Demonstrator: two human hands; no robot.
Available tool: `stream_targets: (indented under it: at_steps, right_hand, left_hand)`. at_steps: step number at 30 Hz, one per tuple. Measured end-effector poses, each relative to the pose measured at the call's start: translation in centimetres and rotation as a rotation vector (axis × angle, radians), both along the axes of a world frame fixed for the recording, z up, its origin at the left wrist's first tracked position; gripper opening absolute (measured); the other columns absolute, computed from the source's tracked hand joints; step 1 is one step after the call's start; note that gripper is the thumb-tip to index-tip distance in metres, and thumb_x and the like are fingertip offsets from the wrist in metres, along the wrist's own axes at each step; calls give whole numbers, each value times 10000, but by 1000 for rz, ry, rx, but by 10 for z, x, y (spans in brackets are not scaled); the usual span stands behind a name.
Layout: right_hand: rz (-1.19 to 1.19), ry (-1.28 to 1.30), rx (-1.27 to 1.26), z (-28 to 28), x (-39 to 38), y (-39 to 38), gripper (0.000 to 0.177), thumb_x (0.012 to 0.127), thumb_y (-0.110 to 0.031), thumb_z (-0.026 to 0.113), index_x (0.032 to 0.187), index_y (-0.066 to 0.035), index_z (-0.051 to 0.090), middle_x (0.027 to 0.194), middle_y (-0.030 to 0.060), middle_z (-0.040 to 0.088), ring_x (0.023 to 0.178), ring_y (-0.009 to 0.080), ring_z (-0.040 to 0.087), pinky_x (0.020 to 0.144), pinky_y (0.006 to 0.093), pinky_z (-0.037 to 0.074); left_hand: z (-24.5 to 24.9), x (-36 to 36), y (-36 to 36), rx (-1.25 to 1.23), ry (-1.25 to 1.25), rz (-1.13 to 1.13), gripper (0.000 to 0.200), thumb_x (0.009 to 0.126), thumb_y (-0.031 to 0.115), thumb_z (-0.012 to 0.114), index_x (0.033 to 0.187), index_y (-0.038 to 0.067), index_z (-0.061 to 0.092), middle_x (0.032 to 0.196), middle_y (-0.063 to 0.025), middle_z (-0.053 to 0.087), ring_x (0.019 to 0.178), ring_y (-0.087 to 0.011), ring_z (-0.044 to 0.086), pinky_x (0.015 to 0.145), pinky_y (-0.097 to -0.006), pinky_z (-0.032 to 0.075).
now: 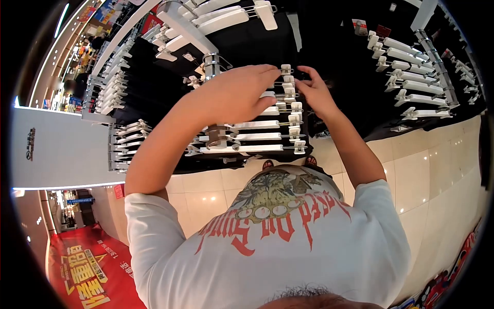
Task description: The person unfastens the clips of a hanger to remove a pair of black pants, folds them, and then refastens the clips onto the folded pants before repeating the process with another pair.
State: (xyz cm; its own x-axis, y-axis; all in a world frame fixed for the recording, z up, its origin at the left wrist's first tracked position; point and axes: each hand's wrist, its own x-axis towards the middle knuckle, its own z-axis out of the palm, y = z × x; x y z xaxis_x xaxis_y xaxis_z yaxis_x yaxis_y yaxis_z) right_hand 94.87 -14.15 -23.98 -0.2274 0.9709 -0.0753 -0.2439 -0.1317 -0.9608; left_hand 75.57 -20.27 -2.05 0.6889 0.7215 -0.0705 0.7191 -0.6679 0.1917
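Observation:
Black garments (229, 160) hang on a row of white clip hangers (260, 137) right in front of me. My left hand (244, 91) reaches across the top of this row from the left. Its fingers stretch towards the end clips (287, 80), with the thumb apart and lower, over the hanger bars. At the right end of the same row is my right hand (315, 92). Its finger and thumb are spread, their tips right beside the clips. Both hands look open.
A metal rail (212, 64) carries the hangers. More white hangers (411, 77) with dark clothes hang at the right, and others (110, 85) at the left. Below are pale floor tiles (406, 175). A red mat with yellow lettering (95, 268) lies at the lower left.

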Motion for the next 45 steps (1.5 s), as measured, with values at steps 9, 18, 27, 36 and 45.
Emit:
stream_targets:
  at_steps: [9, 18, 27, 36, 45]
  right_hand:
    - [54, 42, 181, -7, -15, 39, 289, 962, -115, 701, 1179, 68, 642, 828, 63, 727, 695, 84, 648, 622, 245, 505]
    - [-46, -58, 395, -13, -16, 43, 284, 976, -198, 688, 1143, 31, 671, 810, 62, 718, 727, 98, 631, 676, 264, 513]
    - [101, 110, 327, -23, 4, 3, 301, 988, -129, 663, 1262, -19, 604, 1081, 7, 693, 918, 66, 622, 835, 231, 511]
    - [136, 168, 338, -18, 7, 1, 303, 964, -137, 702, 1232, 2, 677, 1060, 31, 725, 916, 85, 647, 837, 247, 525]
    - [-62, -90, 335, -5, 6, 25, 252, 915, -204, 765, 1072, -10, 727, 858, 3, 666, 718, 69, 568, 679, 236, 486]
  left_hand:
    - [-19, 14, 17, -92, 351, 127, 626, 877, 360, 709, 1304, -69, 548, 1264, -213, 629, 1175, -380, 605, 982, -450, 505]
    - [-33, 6, 24, -11, 321, 96, 583, 878, 371, 714, 1257, -42, 556, 1226, -207, 652, 1137, -386, 629, 943, -461, 530]
    - [-27, 14, 21, -66, 363, 133, 732, 888, 355, 718, 1406, -92, 458, 1391, -250, 557, 1254, -395, 564, 1043, -432, 483]
    - [-29, 13, 19, -23, 349, 135, 723, 895, 359, 717, 1426, -64, 469, 1449, -211, 523, 1309, -368, 532, 1052, -414, 482]
    - [-24, 20, 22, -234, 286, 150, 497, 917, 286, 694, 1324, 20, 590, 1278, -166, 610, 1146, -373, 606, 954, -442, 508]
